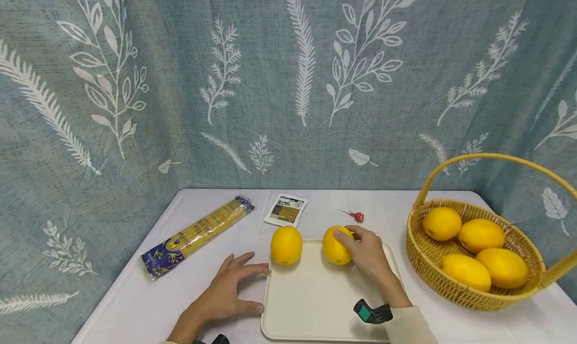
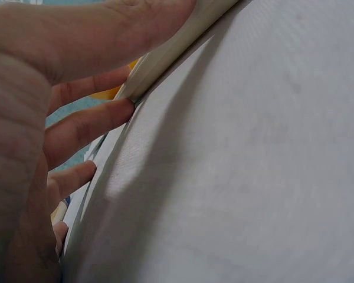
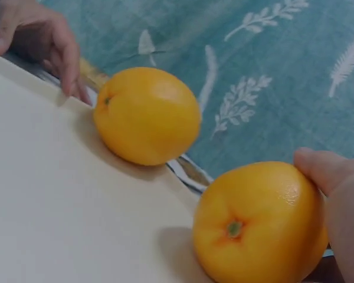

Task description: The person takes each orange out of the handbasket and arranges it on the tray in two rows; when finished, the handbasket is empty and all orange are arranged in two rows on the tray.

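A shallow cream tray (image 1: pixel 329 304) lies on the white table. Near its far right part, my right hand (image 1: pixel 367 251) grips an orange (image 3: pixel 256 227) between thumb and fingers; the far fingers are mostly hidden behind the fruit. Another orange (image 1: pixel 286 245) sits at the tray's far left corner, apart from the held one. Beside the tray's left edge, my left hand (image 1: pixel 227 291) spreads its thumb and fingers without holding anything. In the left wrist view, the fingertips (image 2: pixel 123 110) are at or very close to the tray's rim.
At the right stands a wicker basket (image 1: pixel 419 244) with a tall handle and several yellow fruits (image 1: pixel 481 235) inside. A pack of noodles (image 1: pixel 198 236) lies at the left. Behind the tray are a white sachet (image 1: pixel 286 209) and a red lollipop (image 1: pixel 358 217). A patterned curtain (image 1: pixel 270 83) hangs behind.
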The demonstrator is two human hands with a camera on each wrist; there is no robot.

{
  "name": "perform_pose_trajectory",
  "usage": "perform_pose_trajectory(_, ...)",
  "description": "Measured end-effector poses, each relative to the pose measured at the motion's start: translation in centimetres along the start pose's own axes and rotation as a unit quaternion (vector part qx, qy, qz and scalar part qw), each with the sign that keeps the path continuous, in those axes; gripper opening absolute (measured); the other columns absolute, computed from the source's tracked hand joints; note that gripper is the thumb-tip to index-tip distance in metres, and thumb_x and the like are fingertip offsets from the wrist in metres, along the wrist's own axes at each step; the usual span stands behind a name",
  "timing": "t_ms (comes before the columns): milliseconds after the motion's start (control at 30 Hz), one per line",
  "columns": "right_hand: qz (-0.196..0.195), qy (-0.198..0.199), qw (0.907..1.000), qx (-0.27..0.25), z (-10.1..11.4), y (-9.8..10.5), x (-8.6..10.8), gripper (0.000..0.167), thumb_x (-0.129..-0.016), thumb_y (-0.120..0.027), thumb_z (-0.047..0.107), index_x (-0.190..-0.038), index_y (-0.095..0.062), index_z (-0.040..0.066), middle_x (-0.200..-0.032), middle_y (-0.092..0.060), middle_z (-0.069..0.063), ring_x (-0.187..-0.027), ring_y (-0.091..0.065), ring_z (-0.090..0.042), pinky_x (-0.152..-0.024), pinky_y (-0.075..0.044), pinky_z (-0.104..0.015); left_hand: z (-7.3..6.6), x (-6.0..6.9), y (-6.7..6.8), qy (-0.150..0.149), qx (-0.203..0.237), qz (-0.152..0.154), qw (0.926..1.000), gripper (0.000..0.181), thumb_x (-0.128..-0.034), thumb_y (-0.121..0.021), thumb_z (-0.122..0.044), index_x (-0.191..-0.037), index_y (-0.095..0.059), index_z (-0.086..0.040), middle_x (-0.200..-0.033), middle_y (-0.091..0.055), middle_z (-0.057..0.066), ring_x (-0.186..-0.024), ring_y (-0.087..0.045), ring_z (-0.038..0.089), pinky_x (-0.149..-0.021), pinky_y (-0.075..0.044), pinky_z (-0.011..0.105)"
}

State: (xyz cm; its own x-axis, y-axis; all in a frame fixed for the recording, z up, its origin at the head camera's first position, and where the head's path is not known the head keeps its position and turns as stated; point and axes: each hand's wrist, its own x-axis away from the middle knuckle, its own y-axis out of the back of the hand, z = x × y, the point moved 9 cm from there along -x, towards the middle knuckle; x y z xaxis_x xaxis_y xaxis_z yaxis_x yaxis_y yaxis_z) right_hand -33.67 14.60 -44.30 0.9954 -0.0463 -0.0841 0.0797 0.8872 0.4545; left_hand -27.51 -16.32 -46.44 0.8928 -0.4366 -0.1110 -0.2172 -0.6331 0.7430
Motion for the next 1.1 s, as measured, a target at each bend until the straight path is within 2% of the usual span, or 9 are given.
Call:
perform_pose_trajectory(100,-0.007,0.0,1.0,0.0,-0.2,-0.2,0.0,0.055,-0.093,-0.071,0.047,-0.128,-0.068,0.004,-0.103,-0.071,-0.015,-0.067,-0.063,-0.016,-0.049,-0.058,-0.029,0.0,0.0,0.0,-0.003,-0.002,-0.001,1.0,0.068,-0.0629,-0.089,-0.057,-0.124,-0.067,-0.039,-0.139,-0.064,-0.007,-0.148,-0.031,0.043,-0.12,0.0,0.07)
perform_pose_trajectory(200,-0.004,-0.002,1.0,0.003,-0.2,-0.4,0.0,0.057,-0.094,-0.069,0.049,-0.129,-0.067,0.003,-0.106,-0.071,-0.016,-0.069,-0.064,-0.018,-0.05,-0.059,-0.029,0.0,0.0,0.0,-0.005,-0.003,-0.002,1.0,0.068,-0.0631,-0.089,-0.057,-0.125,-0.067,-0.039,-0.139,-0.063,-0.007,-0.148,-0.031,0.043,-0.12,-0.001,0.07)
perform_pose_trajectory(267,0.0,-0.002,1.0,0.009,-0.1,-0.4,0.1,0.059,-0.096,-0.067,0.049,-0.132,-0.065,0.002,-0.113,-0.069,-0.018,-0.076,-0.066,-0.02,-0.051,-0.059,-0.029,0.0,0.0,0.0,-0.005,-0.004,-0.002,1.0,0.067,-0.0633,-0.088,-0.057,-0.124,-0.067,-0.039,-0.139,-0.063,-0.007,-0.148,-0.031,0.043,-0.12,-0.001,0.071)
perform_pose_trajectory(400,0.006,-0.006,0.9999,0.011,-0.1,-0.2,0.2,0.061,-0.099,-0.063,0.047,-0.139,-0.059,0.001,-0.128,-0.063,-0.021,-0.101,-0.069,-0.031,-0.054,-0.06,-0.03,0.0,0.0,0.0,-0.003,-0.002,-0.001,1.0,0.067,-0.0634,-0.089,-0.057,-0.124,-0.067,-0.039,-0.139,-0.063,-0.007,-0.148,-0.03,0.043,-0.12,0.0,0.07)
perform_pose_trajectory(533,0.01,-0.011,0.9999,0.0,-0.1,0.1,0.3,0.063,-0.099,-0.062,0.047,-0.141,-0.057,0.001,-0.131,-0.061,-0.023,-0.114,-0.066,-0.038,-0.055,-0.061,-0.03,0.0,0.0,0.0,-0.004,-0.003,-0.003,1.0,0.068,-0.063,-0.089,-0.057,-0.124,-0.067,-0.039,-0.139,-0.063,-0.007,-0.148,-0.03,0.043,-0.12,-0.001,0.07)
perform_pose_trajectory(667,0.014,-0.016,0.9998,-0.005,0.1,0.4,0.3,0.063,-0.098,-0.063,0.049,-0.141,-0.056,0.003,-0.13,-0.062,-0.021,-0.107,-0.067,-0.034,-0.054,-0.061,-0.032,0.0,0.0,0.0,-0.004,-0.005,-0.004,1.0,0.068,-0.0626,-0.089,-0.057,-0.125,-0.067,-0.039,-0.14,-0.063,-0.006,-0.148,-0.031,0.043,-0.12,-0.001,0.071)
perform_pose_trajectory(867,0.018,-0.02,0.9996,-0.004,0.3,1.2,0.1,0.059,-0.1,-0.061,0.047,-0.14,-0.057,0.005,-0.131,-0.061,-0.018,-0.073,-0.063,-0.023,-0.054,-0.058,-0.031,0.1,0.0,-0.1,-0.001,-0.007,-0.003,1.0,0.068,-0.0624,-0.089,-0.056,-0.125,-0.067,-0.04,-0.14,-0.063,-0.007,-0.148,-0.031,0.042,-0.12,-0.001,0.07)
perform_pose_trajectory(967,0.01,-0.018,0.9997,-0.013,0.7,2.1,0.2,0.055,-0.101,-0.06,0.046,-0.139,-0.059,0.006,-0.13,-0.062,-0.018,-0.075,-0.062,-0.024,-0.058,-0.057,-0.029,0.1,0.0,-0.1,0.002,-0.007,-0.002,1.0,0.068,-0.0623,-0.089,-0.057,-0.124,-0.067,-0.04,-0.14,-0.063,-0.008,-0.149,-0.03,0.041,-0.12,-0.001,0.07)
perform_pose_trajectory(1100,0.001,-0.003,0.9997,-0.026,1.7,3.2,0.4,0.053,-0.101,-0.061,0.044,-0.138,-0.06,0.006,-0.131,-0.062,-0.016,-0.095,-0.061,-0.028,-0.064,-0.058,-0.029,0.2,0.0,-0.2,0.008,-0.005,0.0,1.0,0.068,-0.0617,-0.089,-0.057,-0.124,-0.067,-0.041,-0.14,-0.062,-0.008,-0.149,-0.03,0.041,-0.121,-0.001,0.069)
